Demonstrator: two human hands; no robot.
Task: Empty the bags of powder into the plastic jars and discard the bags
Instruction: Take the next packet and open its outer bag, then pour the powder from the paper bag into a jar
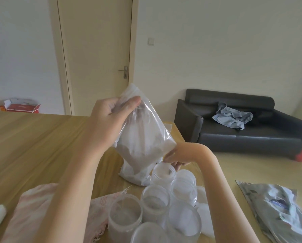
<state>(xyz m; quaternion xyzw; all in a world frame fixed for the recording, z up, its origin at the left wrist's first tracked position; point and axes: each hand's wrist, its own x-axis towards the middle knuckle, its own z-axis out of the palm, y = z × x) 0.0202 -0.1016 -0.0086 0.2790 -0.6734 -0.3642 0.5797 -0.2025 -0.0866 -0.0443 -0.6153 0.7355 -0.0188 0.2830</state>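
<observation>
My left hand (111,109) grips the upper end of a clear plastic bag (143,135) holding white powder, raised and tilted above the table. My right hand (174,157) is at the bag's lower corner, fingers curled, just over the far jar (163,173); the bag partly hides it, so I cannot tell what it pinches. Several open clear plastic jars (155,202) stand clustered near me, some with powder inside. Another white bag (134,174) lies on the table behind the jars.
The wooden table (32,137) carries a pink cloth (62,207) at my left and crumpled silver foil bags (280,206) at my right. White lids (204,214) lie beside the jars. A black sofa (234,123) and a door (95,50) are beyond.
</observation>
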